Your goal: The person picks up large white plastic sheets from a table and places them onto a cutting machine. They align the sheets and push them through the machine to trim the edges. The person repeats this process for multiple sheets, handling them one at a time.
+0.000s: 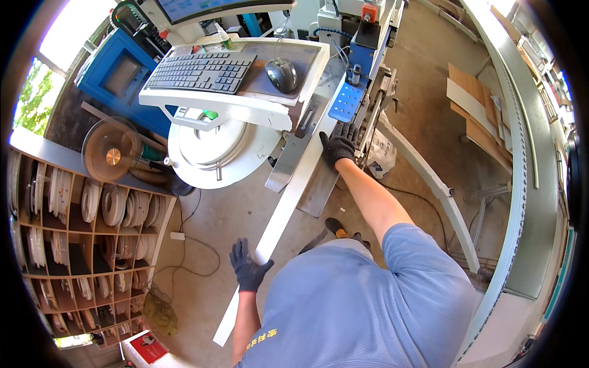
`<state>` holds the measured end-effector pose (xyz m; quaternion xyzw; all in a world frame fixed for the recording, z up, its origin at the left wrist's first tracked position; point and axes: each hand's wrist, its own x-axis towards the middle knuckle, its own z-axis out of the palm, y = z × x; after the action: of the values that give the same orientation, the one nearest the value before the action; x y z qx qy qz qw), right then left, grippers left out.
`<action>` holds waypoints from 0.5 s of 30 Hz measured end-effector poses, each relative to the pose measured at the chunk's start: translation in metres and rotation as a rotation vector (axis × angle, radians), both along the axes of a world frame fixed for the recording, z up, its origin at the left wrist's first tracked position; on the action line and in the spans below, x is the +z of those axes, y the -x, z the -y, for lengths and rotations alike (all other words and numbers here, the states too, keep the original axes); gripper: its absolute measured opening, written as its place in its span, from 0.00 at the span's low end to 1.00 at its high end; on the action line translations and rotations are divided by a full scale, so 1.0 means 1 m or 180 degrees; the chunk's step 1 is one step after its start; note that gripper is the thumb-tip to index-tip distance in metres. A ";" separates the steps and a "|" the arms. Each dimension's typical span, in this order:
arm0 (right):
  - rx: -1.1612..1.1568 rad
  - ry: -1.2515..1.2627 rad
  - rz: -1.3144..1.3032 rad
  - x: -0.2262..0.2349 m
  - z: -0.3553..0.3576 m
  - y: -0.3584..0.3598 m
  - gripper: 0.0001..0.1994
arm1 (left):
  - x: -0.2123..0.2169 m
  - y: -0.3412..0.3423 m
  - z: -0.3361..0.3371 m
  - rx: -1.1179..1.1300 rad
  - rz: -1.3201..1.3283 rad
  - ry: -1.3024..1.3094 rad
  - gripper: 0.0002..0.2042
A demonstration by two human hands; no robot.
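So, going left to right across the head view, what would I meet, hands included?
Compartmented shelving, gloved left hand, gloved right hand, white bag, brown and white boards.

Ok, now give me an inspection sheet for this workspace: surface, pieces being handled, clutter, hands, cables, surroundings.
Surface: grey metal plate to the right of the strip.
Pieces handled: long white strip, slanting from near the blue plate toward the lower left.
Clutter: keyboard, mouse and small bottle on a white-edged stand.
Hands: gloved left hand across the strip's lower part, grip unclear; gloved right hand flat near its upper end.
Cables: dark cable looped on the floor left of the strip; another cable on the floor at right.
Surroundings: compartment shelf of rolls at left; brown and white boards at right.
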<state>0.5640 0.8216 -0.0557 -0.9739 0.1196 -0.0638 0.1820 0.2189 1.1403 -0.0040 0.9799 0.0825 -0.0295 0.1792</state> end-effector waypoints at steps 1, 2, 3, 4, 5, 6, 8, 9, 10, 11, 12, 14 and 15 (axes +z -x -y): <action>0.0002 0.0020 0.0018 0.006 -0.005 0.014 0.47 | 0.002 -0.009 0.004 -0.0053 0.0038 0.0025 0.53; 0.0076 0.0136 -0.0099 0.001 -0.010 0.031 0.46 | 0.004 -0.018 0.009 -0.0110 0.0067 0.0053 0.53; 0.0358 0.0188 -0.0211 0.003 -0.019 0.052 0.46 | 0.003 -0.027 0.012 -0.0162 0.0100 0.0088 0.55; 0.0653 0.0242 -0.0311 0.008 -0.028 0.073 0.45 | 0.000 -0.034 0.013 -0.0202 0.0100 0.0095 0.55; 0.0926 0.0193 -0.0217 0.002 -0.036 0.101 0.45 | -0.003 -0.042 0.015 -0.0245 0.0102 0.0110 0.55; 0.1196 0.0143 -0.0133 -0.003 -0.042 0.129 0.46 | -0.005 -0.049 0.018 -0.0290 0.0094 0.0130 0.56; 0.1805 -0.0040 -0.0082 0.001 -0.058 0.179 0.47 | -0.004 -0.069 0.028 -0.0408 0.0089 -0.0002 0.56; 0.2120 -0.0160 -0.0069 0.005 -0.066 0.198 0.47 | -0.003 -0.076 0.033 -0.0457 0.0068 -0.0077 0.57; 0.2017 -0.0248 -0.0031 0.006 -0.073 0.206 0.48 | -0.005 -0.082 0.039 -0.0444 0.0079 -0.0056 0.57; 0.1906 -0.0324 0.0020 0.008 -0.080 0.207 0.48 | -0.010 -0.089 0.043 -0.0412 0.0105 0.0040 0.57; 0.1800 -0.0394 0.0077 0.006 -0.085 0.202 0.49 | -0.010 -0.094 0.049 -0.0446 0.0275 0.0033 0.54; 0.1702 -0.0177 0.0052 0.003 -0.086 0.191 0.50 | -0.007 -0.097 0.055 -0.0437 0.0133 0.0740 0.49; 0.1674 -0.0067 0.0026 0.005 -0.084 0.183 0.50 | 0.002 -0.092 0.059 -0.0322 0.0295 0.1146 0.42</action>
<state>0.3813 0.9058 -0.0511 -0.9693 -0.1377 -0.0170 0.2030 0.3108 1.0811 -0.0024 0.9352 0.0183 -0.0076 0.3535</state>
